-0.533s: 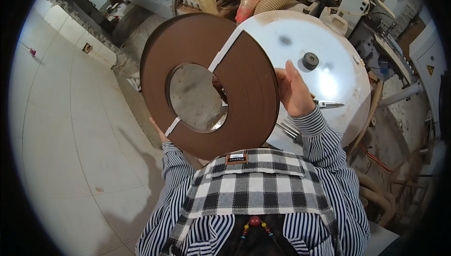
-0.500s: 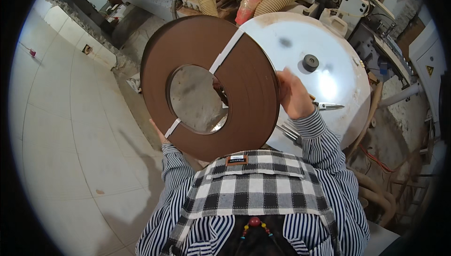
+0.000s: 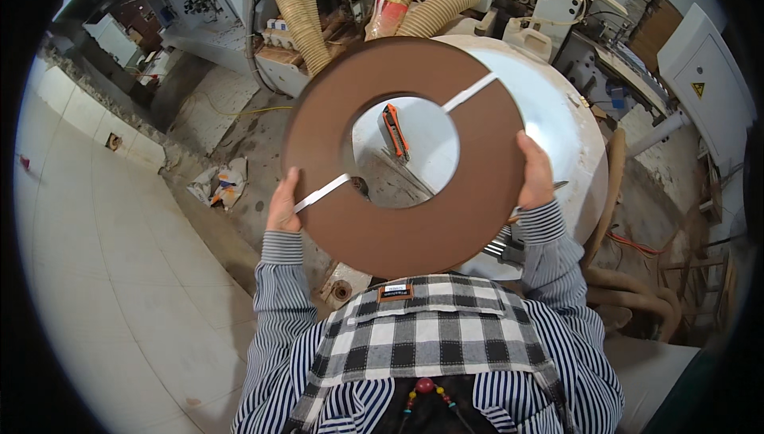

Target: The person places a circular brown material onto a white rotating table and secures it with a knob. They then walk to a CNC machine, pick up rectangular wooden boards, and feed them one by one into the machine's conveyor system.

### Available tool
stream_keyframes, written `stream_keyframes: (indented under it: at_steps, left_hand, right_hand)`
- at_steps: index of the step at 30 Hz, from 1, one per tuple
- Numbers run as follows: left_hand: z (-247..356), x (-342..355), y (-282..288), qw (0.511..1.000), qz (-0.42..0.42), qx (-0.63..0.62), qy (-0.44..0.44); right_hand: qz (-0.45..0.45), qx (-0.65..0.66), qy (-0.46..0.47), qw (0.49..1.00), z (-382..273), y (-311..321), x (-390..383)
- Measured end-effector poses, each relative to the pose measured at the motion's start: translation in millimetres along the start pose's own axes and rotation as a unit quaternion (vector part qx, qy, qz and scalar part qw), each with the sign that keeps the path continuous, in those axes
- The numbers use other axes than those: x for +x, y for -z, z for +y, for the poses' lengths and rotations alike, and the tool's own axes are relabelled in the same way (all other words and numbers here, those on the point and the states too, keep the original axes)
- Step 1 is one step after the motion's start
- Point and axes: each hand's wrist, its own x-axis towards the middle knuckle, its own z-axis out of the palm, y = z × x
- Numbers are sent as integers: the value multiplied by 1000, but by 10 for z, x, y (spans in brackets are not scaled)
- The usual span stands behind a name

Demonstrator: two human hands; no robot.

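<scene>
A large flat roll of brown edge banding (image 3: 398, 239), with two white straps (image 3: 469, 93) round its ring, is held up in front of me. My left hand (image 3: 283, 205) grips its left rim, close to one strap. My right hand (image 3: 536, 173) holds the opposite rim, thumb on the upper face; the other fingers are largely hidden. Through the roll's centre hole shows an orange utility knife (image 3: 395, 130) lying on a round white table (image 3: 579, 136). The roll covers much of that table, including its centre.
Ribbed beige hoses (image 3: 444, 7) and machinery stand behind the table. A white jug (image 3: 527, 39) sits at its far edge. Metal prongs (image 3: 500, 241) show below the roll's right side. To the right is a white cabinet (image 3: 700, 60); a pale tiled surface (image 3: 95, 227) lies left.
The roll has shifted right over the round table and lies flatter. My left hand now shows on its rim. The scissors and the table's central knob have become mostly hidden.
</scene>
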Motion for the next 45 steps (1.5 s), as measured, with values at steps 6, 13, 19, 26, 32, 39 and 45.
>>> stream_keyframes:
  at_steps: [6, 13, 19, 26, 32, 39, 45]
  left_hand:
    - [-432, 441, -1170, 993, -63, -32, 95]
    - [-1065, 955, -1884, 982, 6, -72, 174]
    - [-1325, 1003, -2165, 996, 88, -24, 26]
    - [-1456, 1135, -2377, 985, 45, -107, 130]
    - [-1470, 1047, -2561, 970, 10, -127, 206]
    - [-1660, 1073, -2510, 926, -96, -164, 327]
    - [-1804, 980, -2269, 902, -96, -115, 405]
  right_hand:
    - [196, -94, -47, 975, -719, 894, 488]
    - [230, -225, -62, 945, -1150, 1740, 1429]
    - [42, -568, 116, 814, -1091, 963, 642]
    - [-14, -807, 108, 580, 485, 423, -245]
    - [120, -853, 115, 494, 528, 564, -337]
    - [324, -789, 16, 523, 344, 728, -425]
    - [431, -734, 83, 518, 364, 1383, -499]
